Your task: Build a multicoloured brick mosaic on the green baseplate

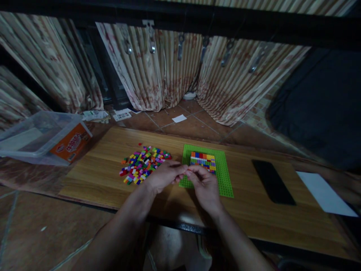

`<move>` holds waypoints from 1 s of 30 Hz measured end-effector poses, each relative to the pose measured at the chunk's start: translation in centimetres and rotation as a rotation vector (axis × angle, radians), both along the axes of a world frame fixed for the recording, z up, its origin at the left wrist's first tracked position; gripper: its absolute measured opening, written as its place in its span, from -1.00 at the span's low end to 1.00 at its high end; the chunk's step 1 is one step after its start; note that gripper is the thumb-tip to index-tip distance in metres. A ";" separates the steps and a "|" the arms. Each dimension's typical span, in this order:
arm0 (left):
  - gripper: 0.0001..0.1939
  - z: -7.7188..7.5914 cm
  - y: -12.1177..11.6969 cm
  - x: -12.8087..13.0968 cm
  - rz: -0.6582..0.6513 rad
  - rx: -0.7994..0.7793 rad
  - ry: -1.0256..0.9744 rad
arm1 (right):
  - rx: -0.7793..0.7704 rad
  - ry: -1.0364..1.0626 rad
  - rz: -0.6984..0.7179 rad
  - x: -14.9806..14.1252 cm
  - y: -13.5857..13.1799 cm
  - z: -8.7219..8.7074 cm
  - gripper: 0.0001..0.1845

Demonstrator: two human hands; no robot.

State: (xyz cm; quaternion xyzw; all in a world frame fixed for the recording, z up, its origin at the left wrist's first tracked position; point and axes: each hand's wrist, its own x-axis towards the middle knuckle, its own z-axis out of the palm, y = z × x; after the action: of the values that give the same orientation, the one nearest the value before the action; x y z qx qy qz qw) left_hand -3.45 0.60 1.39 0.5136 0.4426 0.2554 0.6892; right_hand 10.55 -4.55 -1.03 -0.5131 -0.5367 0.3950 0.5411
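Observation:
My left hand [168,175] and my right hand [205,185] meet over the near left edge of a green studded baseplate [225,178]. Both are closed, thumbs and fingertips pinched together on a small orange-red toy brick [189,170], mostly hidden by the fingers. Rows of multicoloured bricks [202,159] form a block on the baseplate, just beyond my right hand, which covers its near part. Left of the baseplate lies a loose heap of small coloured bricks [142,164], partly behind my left hand.
A clear plastic tub [34,139] with an orange label stands at the left of the wooden table [96,169]. On the right lie a dark flat slab [273,181] and a white sheet [324,192]. Striped curtains [169,75] hang beyond the table, with papers on the tiled floor.

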 end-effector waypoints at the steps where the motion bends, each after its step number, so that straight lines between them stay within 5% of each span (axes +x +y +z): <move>1: -0.63 -0.1 0.0 0.0 -0.007 -0.021 -0.024 | 0.002 0.006 0.012 0.2 0.0 0.2 -0.85; 8: -0.68 0.6 0.2 0.1 0.012 -0.028 -0.023 | -0.026 -0.010 -0.021 1.9 -0.4 0.4 -0.84; 15: -0.86 -0.6 0.7 0.0 0.071 0.313 0.270 | 0.091 -0.431 -0.123 3.9 -0.2 -0.5 -0.77; 20: -0.78 -1.5 0.4 0.5 -0.017 0.455 0.380 | 0.114 -0.638 -0.091 3.1 -0.3 -0.4 -0.74; 30: -0.65 -0.8 -0.7 1.3 -0.109 0.498 0.498 | 0.118 -0.903 -0.126 1.9 0.3 -1.2 -0.81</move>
State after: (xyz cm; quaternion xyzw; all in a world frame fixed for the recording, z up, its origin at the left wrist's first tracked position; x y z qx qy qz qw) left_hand -2.13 -0.10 0.57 0.7352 0.4932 0.1856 0.4263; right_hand 12.40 -4.24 -2.19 -0.6338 -0.7079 0.0670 0.3044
